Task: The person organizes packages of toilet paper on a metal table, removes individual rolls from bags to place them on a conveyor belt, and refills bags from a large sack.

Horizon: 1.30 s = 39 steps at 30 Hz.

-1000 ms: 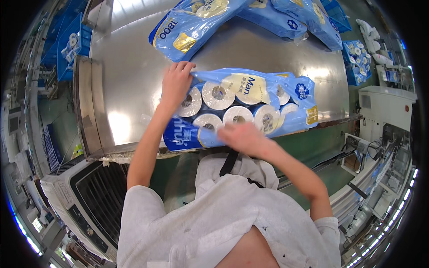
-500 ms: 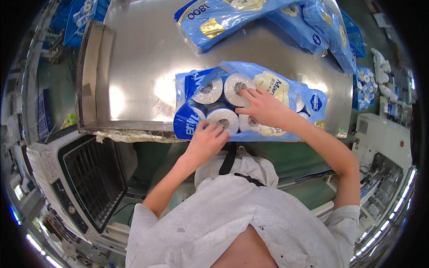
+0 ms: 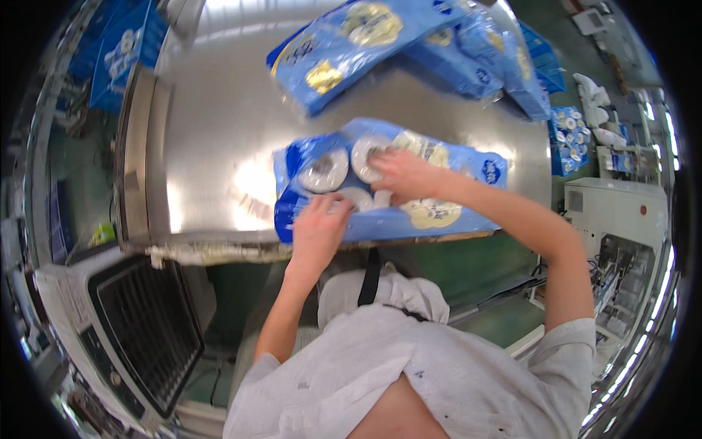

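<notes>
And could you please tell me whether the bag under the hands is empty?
Not empty: white rolls show inside the bag; whether it is full, I cannot tell.

The near blue pack bore a dark blue emblem with white marks close to its right end, plus 2 cream labels, the upper label and the lower label, whose print was blurred. On the far blue pack, 1 short row of dark characters ran aslant near the left end, just above a gold patch; a large cream label stood farther right, its print likewise smeared. The partly covered blue pack carried 1 more dark blue badge, too blurred to make out.
</notes>
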Each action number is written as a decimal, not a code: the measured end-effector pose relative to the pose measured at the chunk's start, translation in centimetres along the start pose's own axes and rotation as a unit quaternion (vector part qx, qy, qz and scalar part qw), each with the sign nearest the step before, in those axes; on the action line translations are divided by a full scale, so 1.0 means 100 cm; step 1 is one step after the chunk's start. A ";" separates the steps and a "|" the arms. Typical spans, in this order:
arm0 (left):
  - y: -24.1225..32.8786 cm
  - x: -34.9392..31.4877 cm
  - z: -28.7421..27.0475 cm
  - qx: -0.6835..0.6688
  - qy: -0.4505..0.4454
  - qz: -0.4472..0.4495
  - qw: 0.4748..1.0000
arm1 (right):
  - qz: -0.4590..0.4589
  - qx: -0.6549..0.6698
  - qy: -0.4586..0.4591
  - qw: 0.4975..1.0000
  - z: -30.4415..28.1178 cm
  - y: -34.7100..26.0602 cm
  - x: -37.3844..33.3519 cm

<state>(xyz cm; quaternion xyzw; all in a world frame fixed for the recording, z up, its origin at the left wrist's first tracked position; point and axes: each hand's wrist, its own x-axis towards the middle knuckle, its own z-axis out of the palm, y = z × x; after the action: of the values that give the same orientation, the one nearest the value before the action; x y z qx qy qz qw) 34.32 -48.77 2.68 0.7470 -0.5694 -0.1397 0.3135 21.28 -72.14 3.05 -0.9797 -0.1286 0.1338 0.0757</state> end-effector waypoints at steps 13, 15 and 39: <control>-0.007 0.028 0.004 0.258 -0.287 -0.031 0.922 | 0.041 -0.069 0.301 0.950 -0.128 -0.086 -0.082; -0.099 0.014 0.048 0.131 -0.144 0.134 0.972 | 0.126 0.027 0.361 0.924 -0.112 -0.124 -0.123; 0.293 0.066 0.172 -0.263 -0.069 0.172 0.947 | 0.711 0.058 0.677 0.182 0.139 -0.503 -0.491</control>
<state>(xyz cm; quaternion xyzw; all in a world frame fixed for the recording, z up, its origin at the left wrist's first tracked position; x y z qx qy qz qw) 4.28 -64.80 8.83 0.5177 -0.6523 -0.2794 0.4779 -40.01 -35.87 10.87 -0.3560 0.7323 -0.5772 0.0623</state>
